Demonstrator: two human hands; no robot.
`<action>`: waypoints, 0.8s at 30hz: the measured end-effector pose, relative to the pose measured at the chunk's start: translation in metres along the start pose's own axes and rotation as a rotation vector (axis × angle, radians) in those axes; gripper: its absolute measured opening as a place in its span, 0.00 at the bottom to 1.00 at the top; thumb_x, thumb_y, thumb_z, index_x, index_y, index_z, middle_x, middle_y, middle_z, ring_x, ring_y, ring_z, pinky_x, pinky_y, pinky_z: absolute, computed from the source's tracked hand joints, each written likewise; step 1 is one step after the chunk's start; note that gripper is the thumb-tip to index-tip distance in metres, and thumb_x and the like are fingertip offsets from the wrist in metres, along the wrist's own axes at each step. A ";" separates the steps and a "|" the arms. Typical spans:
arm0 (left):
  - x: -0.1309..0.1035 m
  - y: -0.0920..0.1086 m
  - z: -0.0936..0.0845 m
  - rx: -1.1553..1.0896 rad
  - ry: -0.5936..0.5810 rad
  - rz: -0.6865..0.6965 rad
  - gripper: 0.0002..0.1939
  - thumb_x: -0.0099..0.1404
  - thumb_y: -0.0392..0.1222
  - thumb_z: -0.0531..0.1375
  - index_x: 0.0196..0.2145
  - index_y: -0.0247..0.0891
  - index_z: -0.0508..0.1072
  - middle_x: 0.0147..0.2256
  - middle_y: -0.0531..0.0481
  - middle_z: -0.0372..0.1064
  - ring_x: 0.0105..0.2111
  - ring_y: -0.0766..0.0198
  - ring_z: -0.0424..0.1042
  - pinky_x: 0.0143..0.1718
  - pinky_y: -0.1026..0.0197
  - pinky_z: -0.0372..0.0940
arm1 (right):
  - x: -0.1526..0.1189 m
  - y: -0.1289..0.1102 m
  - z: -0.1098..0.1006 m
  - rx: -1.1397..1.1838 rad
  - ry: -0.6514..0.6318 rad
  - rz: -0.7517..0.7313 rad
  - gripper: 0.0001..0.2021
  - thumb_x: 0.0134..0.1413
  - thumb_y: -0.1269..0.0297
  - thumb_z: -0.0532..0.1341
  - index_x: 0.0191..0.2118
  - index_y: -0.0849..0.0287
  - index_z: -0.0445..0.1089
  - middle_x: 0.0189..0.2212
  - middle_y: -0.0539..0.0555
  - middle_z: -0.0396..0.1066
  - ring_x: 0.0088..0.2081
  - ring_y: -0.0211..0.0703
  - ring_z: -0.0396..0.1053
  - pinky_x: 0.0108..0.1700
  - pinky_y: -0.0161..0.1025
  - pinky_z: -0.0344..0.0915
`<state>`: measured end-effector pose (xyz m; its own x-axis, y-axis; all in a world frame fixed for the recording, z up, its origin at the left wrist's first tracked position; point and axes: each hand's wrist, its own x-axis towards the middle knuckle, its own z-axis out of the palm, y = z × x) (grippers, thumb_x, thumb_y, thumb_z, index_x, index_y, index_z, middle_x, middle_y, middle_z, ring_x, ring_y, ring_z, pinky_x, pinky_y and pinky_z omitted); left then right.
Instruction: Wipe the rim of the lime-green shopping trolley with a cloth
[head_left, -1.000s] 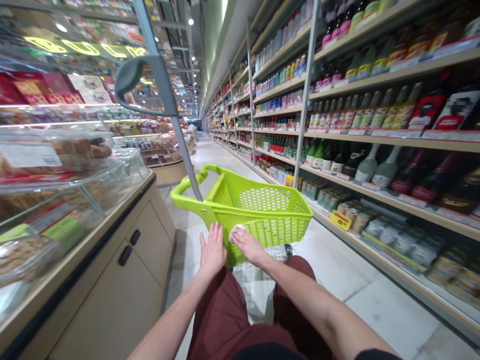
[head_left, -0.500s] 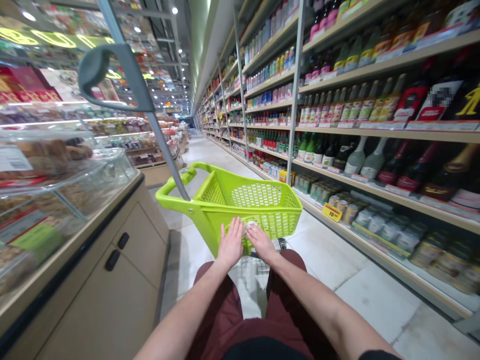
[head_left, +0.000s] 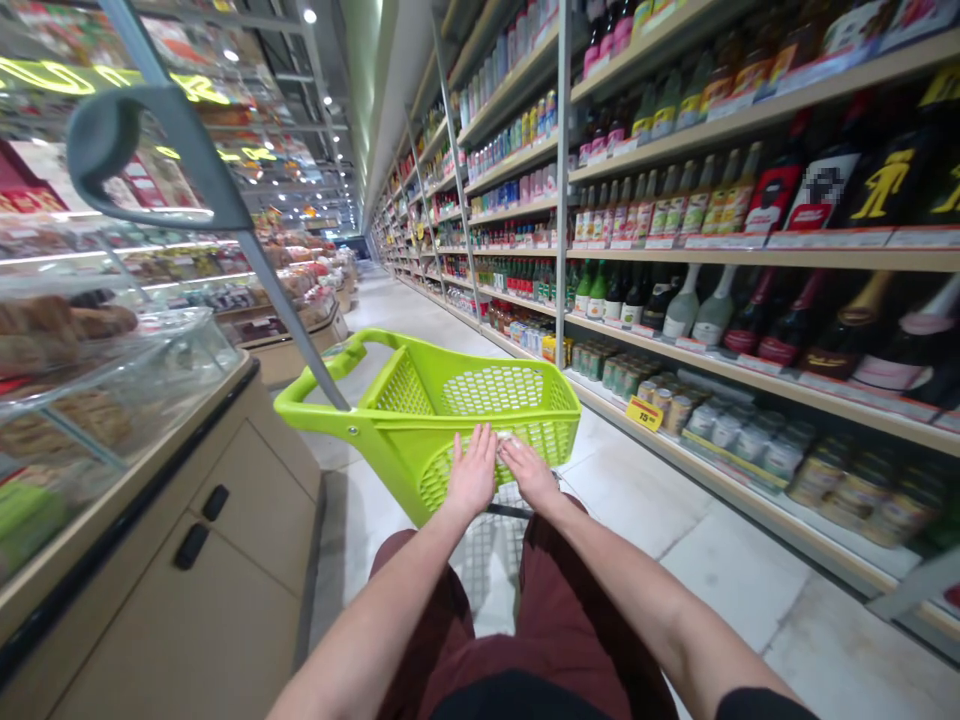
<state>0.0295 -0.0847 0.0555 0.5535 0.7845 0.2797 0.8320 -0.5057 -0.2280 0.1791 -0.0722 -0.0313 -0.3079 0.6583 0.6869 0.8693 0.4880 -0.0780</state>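
Before me stands a lime-green rolling shopping basket (head_left: 390,425) with perforated sides and a long grey pull handle (head_left: 289,310) slanting up to the left. My left hand (head_left: 474,475) is open, its fingers stretched out over the basket's near side. Beside it, my right hand (head_left: 531,475) has its fingers bent together around a small whitish, crumpled-looking thing (head_left: 505,438), mostly hidden by the fingers. Both hands are at the basket's outer wall, below its rim. Whether the left palm touches the wall I cannot tell.
Shelves (head_left: 750,258) of bottles and cans run along the right, with a yellow price tag (head_left: 644,413) low down. At left is a wooden counter (head_left: 247,520) with clear food cases. A tiled aisle (head_left: 397,310) stretches ahead between them.
The view has turned slightly right, so basket, counter and shelves sit further left. My hands stay close together at the basket's near side, the left a little further right against it.
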 end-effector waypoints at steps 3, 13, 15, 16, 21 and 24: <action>-0.001 0.005 0.007 -0.003 -0.060 0.029 0.30 0.57 0.34 0.44 0.58 0.31 0.50 0.61 0.43 0.39 0.61 0.56 0.36 0.58 0.41 0.34 | -0.019 0.004 0.003 0.000 0.012 0.011 0.17 0.56 0.76 0.47 0.49 0.60 0.65 0.50 0.57 0.63 0.56 0.45 0.54 0.51 0.48 0.61; 0.021 0.021 0.004 0.013 -0.043 0.061 0.32 0.56 0.33 0.45 0.59 0.30 0.46 0.61 0.43 0.36 0.61 0.56 0.33 0.58 0.41 0.32 | 0.007 0.045 -0.035 -0.049 0.163 0.066 0.18 0.55 0.77 0.47 0.50 0.62 0.63 0.53 0.57 0.59 0.59 0.45 0.46 0.55 0.49 0.56; 0.022 0.027 0.006 0.015 -0.051 0.086 0.31 0.56 0.33 0.45 0.59 0.31 0.46 0.61 0.43 0.36 0.61 0.57 0.34 0.58 0.42 0.33 | -0.008 0.041 -0.020 -0.069 0.102 0.048 0.17 0.56 0.76 0.48 0.49 0.61 0.64 0.52 0.57 0.61 0.58 0.46 0.49 0.53 0.49 0.58; 0.022 0.029 0.007 0.014 -0.063 0.098 0.31 0.56 0.33 0.45 0.59 0.32 0.47 0.61 0.43 0.37 0.61 0.57 0.35 0.58 0.42 0.33 | -0.016 0.039 -0.013 -0.077 0.077 0.045 0.17 0.56 0.76 0.48 0.49 0.61 0.65 0.51 0.57 0.62 0.57 0.46 0.51 0.52 0.49 0.59; 0.021 0.037 0.010 0.013 -0.132 0.158 0.30 0.56 0.32 0.44 0.58 0.31 0.49 0.61 0.44 0.38 0.61 0.57 0.37 0.58 0.42 0.34 | -0.034 0.041 -0.014 -0.046 0.098 0.046 0.17 0.56 0.76 0.48 0.47 0.62 0.66 0.49 0.58 0.64 0.56 0.45 0.53 0.51 0.47 0.61; 0.028 0.042 0.006 0.024 -0.108 0.172 0.31 0.56 0.32 0.44 0.59 0.32 0.48 0.61 0.44 0.37 0.61 0.57 0.36 0.58 0.42 0.34 | -0.021 0.060 -0.040 -0.025 0.220 0.119 0.20 0.54 0.78 0.46 0.50 0.62 0.63 0.52 0.58 0.60 0.58 0.44 0.49 0.55 0.47 0.57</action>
<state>0.0798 -0.0818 0.0482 0.6793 0.7216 0.1335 0.7235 -0.6280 -0.2868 0.2530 -0.0798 -0.0208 -0.1138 0.5686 0.8147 0.9044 0.3986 -0.1518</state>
